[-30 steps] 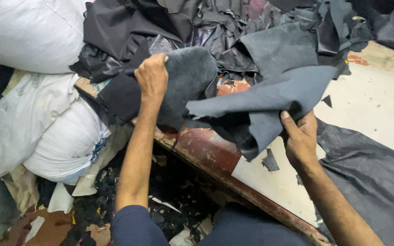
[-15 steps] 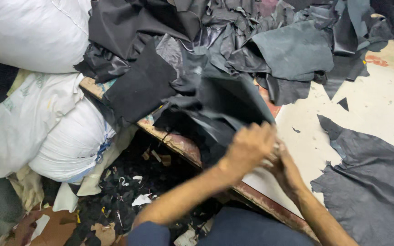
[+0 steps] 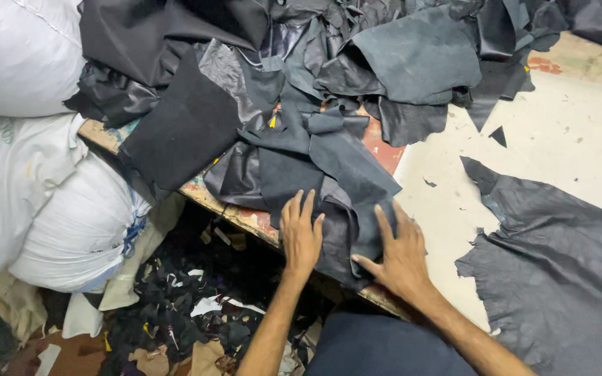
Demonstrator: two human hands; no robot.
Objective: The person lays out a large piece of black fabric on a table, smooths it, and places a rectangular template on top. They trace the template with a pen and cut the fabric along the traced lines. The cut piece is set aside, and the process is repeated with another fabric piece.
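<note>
1. A folded dark grey leather piece (image 3: 343, 202) is seen lying at the near edge of the desk (image 3: 566, 132), partly draped over it.
2. The left hand (image 3: 301, 233) is laid flat on the piece, fingers spread apart, nothing clamped.
3. The right hand (image 3: 400, 254) is pressed open on its right fold, fingers apart.
4. The piece is judged soft, limp and light, likely to slide; it would best be taken by a folded edge.
5. A heap of dark hides (image 3: 384, 56) is piled behind, white sacks (image 3: 43, 195) beside.
</note>
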